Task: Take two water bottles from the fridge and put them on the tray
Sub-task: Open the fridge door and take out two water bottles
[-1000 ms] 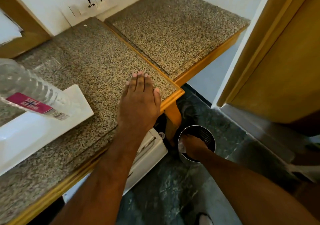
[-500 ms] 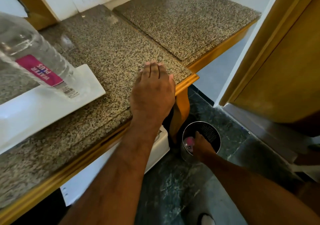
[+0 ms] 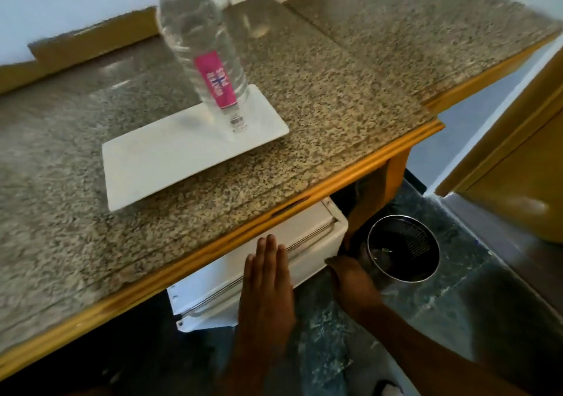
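Note:
One clear water bottle [image 3: 207,60] with a pink cap and pink label stands on the right end of a white rectangular tray [image 3: 164,167] on the granite counter. Under the counter is a white fridge [image 3: 310,237], its top edge sticking out past the counter front. My left hand [image 3: 268,283] is flat with fingers straight, held in front of the fridge top and holding nothing. My right hand [image 3: 350,280] is curled by the fridge's right corner, its back towards me. A blurred translucent shape lies by its fingers; I cannot tell whether it holds anything.
A round steel bin [image 3: 405,246] stands on the dark stone floor right of the fridge, close to my right hand. The counter [image 3: 320,121] has a raised wooden front edge and a leg at its corner. A wooden door [image 3: 518,167] stands at the right.
My left hand came off the counter top and dropped in front of the fridge. My view pulled back and up, so the whole tray and bottle now show. My right hand stayed by the bin.

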The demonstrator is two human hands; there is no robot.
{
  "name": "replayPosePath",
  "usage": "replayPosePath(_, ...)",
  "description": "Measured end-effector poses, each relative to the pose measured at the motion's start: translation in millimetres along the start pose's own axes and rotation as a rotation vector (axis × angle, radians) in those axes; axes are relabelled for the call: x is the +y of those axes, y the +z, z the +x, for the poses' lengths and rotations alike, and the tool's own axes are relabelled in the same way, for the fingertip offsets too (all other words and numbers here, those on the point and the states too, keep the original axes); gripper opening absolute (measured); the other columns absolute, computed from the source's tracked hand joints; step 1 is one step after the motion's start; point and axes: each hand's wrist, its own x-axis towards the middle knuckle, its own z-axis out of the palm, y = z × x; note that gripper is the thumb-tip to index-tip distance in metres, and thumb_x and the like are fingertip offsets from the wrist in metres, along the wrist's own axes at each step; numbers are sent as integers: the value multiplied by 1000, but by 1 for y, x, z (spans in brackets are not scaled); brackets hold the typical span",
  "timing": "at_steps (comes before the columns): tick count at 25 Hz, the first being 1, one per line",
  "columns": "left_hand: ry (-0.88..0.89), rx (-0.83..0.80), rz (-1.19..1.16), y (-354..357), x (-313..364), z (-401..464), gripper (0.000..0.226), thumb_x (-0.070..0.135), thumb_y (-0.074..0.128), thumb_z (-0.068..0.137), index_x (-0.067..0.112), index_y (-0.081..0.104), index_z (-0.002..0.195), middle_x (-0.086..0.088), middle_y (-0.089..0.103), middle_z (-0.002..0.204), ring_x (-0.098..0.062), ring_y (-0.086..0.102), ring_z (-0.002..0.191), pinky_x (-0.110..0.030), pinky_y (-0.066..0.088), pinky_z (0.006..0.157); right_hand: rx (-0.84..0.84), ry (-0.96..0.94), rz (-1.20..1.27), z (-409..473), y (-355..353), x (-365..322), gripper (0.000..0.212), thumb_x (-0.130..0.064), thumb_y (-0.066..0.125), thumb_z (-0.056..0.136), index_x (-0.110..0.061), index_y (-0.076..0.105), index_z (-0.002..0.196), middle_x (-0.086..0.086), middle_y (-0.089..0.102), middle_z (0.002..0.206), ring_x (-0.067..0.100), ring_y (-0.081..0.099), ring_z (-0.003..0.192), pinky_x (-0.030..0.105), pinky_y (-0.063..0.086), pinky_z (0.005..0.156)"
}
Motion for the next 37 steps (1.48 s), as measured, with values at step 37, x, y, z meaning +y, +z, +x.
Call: replayPosePath(37, -269, -349, -169, 71, -95, -138, 24, 22, 50, 90, 11, 68, 79, -12, 67, 79, -29, 63, 74, -41, 55, 69, -15, -328, -280, -65, 134, -55, 18, -8, 58, 86, -3, 64, 70, 15, 62, 81, 36, 59, 82, 46, 53, 73)
